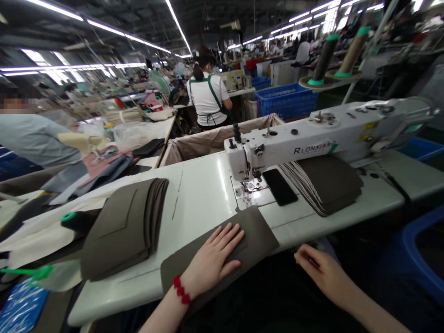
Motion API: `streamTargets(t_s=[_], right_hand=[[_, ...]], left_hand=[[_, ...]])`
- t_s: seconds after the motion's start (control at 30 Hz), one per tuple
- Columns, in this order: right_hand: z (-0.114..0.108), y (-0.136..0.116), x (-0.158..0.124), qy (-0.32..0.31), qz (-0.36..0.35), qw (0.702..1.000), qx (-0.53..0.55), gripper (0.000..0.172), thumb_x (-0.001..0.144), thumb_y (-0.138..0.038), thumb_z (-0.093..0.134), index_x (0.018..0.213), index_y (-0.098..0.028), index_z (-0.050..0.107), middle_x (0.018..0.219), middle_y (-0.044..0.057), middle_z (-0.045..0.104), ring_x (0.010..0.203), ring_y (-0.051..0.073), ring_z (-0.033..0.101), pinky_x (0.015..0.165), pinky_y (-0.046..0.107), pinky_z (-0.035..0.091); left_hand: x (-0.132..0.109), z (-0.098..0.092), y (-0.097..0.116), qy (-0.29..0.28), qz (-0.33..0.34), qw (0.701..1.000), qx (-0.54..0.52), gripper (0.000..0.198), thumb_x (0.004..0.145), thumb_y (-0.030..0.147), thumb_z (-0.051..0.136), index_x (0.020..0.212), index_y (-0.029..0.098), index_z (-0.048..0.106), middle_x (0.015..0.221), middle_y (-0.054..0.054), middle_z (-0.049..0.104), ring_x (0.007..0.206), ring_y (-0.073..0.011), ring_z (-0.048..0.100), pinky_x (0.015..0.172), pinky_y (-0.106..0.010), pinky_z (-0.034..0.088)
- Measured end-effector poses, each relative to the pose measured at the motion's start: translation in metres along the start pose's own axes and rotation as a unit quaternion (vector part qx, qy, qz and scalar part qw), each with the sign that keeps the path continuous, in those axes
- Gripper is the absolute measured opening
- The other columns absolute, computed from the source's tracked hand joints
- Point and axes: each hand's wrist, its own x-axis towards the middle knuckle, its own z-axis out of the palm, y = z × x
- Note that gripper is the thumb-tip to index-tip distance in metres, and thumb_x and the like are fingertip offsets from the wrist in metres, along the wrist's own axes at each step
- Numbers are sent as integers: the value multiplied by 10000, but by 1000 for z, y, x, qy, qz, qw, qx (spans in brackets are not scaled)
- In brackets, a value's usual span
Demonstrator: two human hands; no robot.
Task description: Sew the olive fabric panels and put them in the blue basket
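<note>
My left hand (215, 256), with a red bracelet at its wrist, lies flat with fingers spread on an olive-grey fabric panel (262, 231). The panel lies along the front edge of the white table, its far edge just short of the needle area of a sewing machine (287, 145). Off the table's front edge, my right hand (317, 264) is held with its fingers curled in. A small dark reddish bit shows between those fingers, too little to name. No part of the right hand touches the panel.
A stack of olive-grey panels (121, 226) lies left, another stack (333, 180) under the machine arm. A black phone (280, 187) rests beside the needle plate. Thread cones (324, 60) stand above right. A cloth-lined bin (215, 141) is behind the table. Co-workers (210, 99) sit beyond.
</note>
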Motion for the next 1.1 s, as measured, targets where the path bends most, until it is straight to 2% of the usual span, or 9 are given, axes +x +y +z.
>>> streamTargets(t_s=[0.1,0.17,0.27,0.37,0.5,0.6,0.8,0.97,1.1], right_hand=[[8,4,-11,6,0,1000,-23,261,971,-424,366,894,-258,552,733,-18,629,664,166,612,593,261,481],[10,8,-12,27,0,999,-47,221,977,-398,356,947,-264,530,794,-11,644,716,176,629,627,280,482],[11,16,-10,47,14,995,-83,169,972,-372,382,946,-256,502,799,-8,627,728,187,633,643,301,464],[16,23,-8,48,7,993,-105,146,976,-339,384,937,-246,489,823,-4,613,738,189,629,648,305,441],[25,23,-6,35,-9,993,-113,134,977,-326,389,936,-238,482,852,4,606,746,190,623,652,298,423],[27,18,-4,26,-24,994,-107,130,980,-324,385,938,-235,471,850,3,600,748,186,614,645,289,409],[31,4,1,23,-50,992,-112,102,978,-296,398,930,-234,463,853,-3,611,734,174,611,611,271,373],[37,-3,11,36,-37,985,-165,159,987,-299,366,900,-224,476,820,10,626,706,189,627,583,279,353],[28,-1,10,54,-13,989,-136,214,992,-328,337,865,-227,477,769,2,618,688,184,622,601,283,380]], left_hand=[[19,-10,-13,-19,50,998,-17,614,961,464,454,1490,290,195,1538,-22,226,1416,-256,188,1167,-461,197],[28,-16,-9,-6,46,999,-15,593,932,460,512,1458,295,293,1510,-24,296,1405,-276,215,1163,-485,190],[40,-9,23,43,-3,999,-5,658,858,446,630,1429,272,355,1444,-64,382,1342,-317,302,1126,-506,246],[50,15,66,76,-38,996,-3,689,849,232,649,1446,302,314,1372,-80,435,1221,-309,416,1012,-481,370],[63,46,96,152,-54,986,-45,394,920,142,539,1271,321,528,1165,-54,559,1056,-256,505,880,-420,412],[69,51,97,210,-70,968,-121,167,942,206,541,1057,283,635,1010,-37,598,955,-225,527,823,-378,416],[67,47,92,238,-93,931,-260,98,935,194,546,981,231,624,1007,-54,570,950,-210,530,824,-349,436],[60,40,93,216,-80,920,-318,88,944,220,533,960,218,619,978,-59,551,934,-196,536,824,-328,453],[39,12,65,134,-45,934,-329,134,928,333,562,908,224,638,1117,-71,543,1047,-215,534,903,-328,456]])
